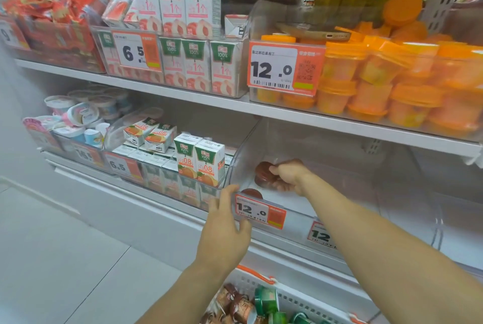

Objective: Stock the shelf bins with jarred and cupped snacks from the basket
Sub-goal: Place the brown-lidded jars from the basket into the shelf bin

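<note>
Right now right hand (286, 174) deep in clear bin (243, 151), grip wrapped round dark brown cup (262, 172). Left hand (224, 221) loose, fingers on bin front edge. Basket (292, 295) below, nearer left hand.

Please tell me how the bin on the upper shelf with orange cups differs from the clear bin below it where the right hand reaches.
The upper bin is crowded with orange cups; the lower bin is mostly bare, with only a few brown cups. A phone lies on top of the upper bin's stock; the lower bin instead has the right hand in it, gripping a brown cup. Both are clear plastic with a 12.0 price tag.
</note>
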The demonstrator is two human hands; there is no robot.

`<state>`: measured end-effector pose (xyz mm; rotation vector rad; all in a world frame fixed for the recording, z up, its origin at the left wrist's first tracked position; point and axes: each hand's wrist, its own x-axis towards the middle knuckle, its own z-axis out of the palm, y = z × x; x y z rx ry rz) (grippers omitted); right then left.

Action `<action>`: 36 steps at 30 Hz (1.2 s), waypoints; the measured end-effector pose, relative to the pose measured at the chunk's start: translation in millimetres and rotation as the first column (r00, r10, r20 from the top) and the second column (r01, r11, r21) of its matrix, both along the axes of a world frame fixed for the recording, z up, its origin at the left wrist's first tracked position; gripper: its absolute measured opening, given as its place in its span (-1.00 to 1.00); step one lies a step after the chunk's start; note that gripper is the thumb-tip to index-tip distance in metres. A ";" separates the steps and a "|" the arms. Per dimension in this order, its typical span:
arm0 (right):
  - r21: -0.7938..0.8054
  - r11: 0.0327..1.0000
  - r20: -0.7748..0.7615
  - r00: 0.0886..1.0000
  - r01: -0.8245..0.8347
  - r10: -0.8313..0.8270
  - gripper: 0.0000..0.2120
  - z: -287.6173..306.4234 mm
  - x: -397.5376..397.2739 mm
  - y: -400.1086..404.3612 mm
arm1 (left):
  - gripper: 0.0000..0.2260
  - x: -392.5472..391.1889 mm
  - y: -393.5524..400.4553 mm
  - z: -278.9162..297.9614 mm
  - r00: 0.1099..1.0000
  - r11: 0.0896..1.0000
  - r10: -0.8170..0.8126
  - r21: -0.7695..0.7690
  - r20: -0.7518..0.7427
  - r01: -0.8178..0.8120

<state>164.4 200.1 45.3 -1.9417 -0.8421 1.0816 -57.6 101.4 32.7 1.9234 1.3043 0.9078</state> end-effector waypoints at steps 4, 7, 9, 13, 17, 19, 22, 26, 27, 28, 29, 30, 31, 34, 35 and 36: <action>0.095 0.996 0.059 0.998 0.002 -0.008 -0.82 -0.8 1.8 2.0 | -0.48 -0.2 -0.5 0.5 1.000 1.000 -0.009 -0.005 0.005 0.009; 0.104 0.986 0.112 0.987 -0.129 0.117 -0.79 -0.2 -6.2 0.5 | -0.48 -1.3 -0.4 0.5 1.000 1.000 -0.015 -0.012 -0.002 0.015; 0.092 0.977 0.133 0.975 -0.191 0.178 -0.76 -0.2 -10.5 0.0 | -0.46 -2.8 -0.1 0.4 1.000 1.000 -0.024 -0.018 -0.005 0.024; 0.079 0.979 0.130 0.976 -0.188 0.177 -0.80 1.4 -11.0 -3.9 | -0.43 -6.0 0.1 1.1 0.999 0.999 -0.044 -0.031 -0.018 0.043; 0.078 0.981 0.100 0.980 -0.180 0.172 -0.87 2.5 -13.0 -10.3 | -0.42 -7.2 0.5 1.7 0.998 0.998 -0.057 -0.034 -0.019 0.056; 0.066 0.982 0.130 0.977 -0.179 0.169 -0.85 3.9 -13.1 -12.3 | -0.42 -6.0 -0.1 3.3 0.998 0.998 -0.060 -0.037 -0.022 0.059; 0.055 0.983 0.166 0.972 -0.177 0.166 -0.79 4.5 -13.2 -13.9 | -0.42 -4.5 -0.1 4.9 0.997 0.997 -0.067 -0.038 -0.033 0.066; 0.053 0.980 0.135 0.973 -0.194 0.185 -0.78 18.3 -13.5 -21.3 | -0.41 -5.7 -0.6 11.7 0.996 0.997 -0.067 -0.043 -0.053 0.065; 0.047 0.981 0.175 0.969 -0.188 0.177 -0.75 25.1 -12.8 -24.4 | -0.39 -6.0 -2.8 14.7 0.998 0.999 -0.046 -0.030 -0.040 0.045; 0.045 0.983 0.268 0.950 -0.180 0.162 -0.73 34.1 -12.1 -29.2 | -0.38 -6.4 -5.1 17.0 1.000 1.000 -0.006 -0.005 -0.020 0.006; 0.056 0.985 0.400 0.907 -0.165 0.129 -0.73 43.7 -12.3 -36.5 | -0.41 -6.5 -6.8 18.8 0.999 0.998 0.050 0.026 0.002 -0.050; 0.111 0.983 0.527 0.848 -0.145 0.066 -0.75 53.4 -14.6 -47.2 | -0.47 -7.3 -8.5 20.8 0.994 0.993 0.110 0.043 0.014 -0.111; 0.230 0.963 0.597 0.802 -0.139 -0.027 -0.80 61.1 -19.6 -60.1 | -0.57 -7.6 -9.0 21.8 0.988 0.987 0.157 0.032 0.004 -0.157; 0.621 0.767 0.485 0.848 -0.162 -0.213 -0.90 69.8 -56.3 -114.5 | -0.83 -10.6 -8.0 12.3 0.966 0.985 0.046 -0.149 -0.252 -0.086; 0.692 0.703 0.433 0.873 -0.163 -0.224 -0.90 64.0 -70.5 -131.2 | -0.85 -12.9 -9.1 6.1 0.927 0.971 -0.083 -0.239 -0.365 -0.007; 0.730 0.661 0.406 0.888 -0.173 -0.216 -0.91 54.2 -84.1 -146.8 | -0.83 -15.4 -11.3 -2.4 0.864 0.938 -0.222 -0.340 -0.451 0.064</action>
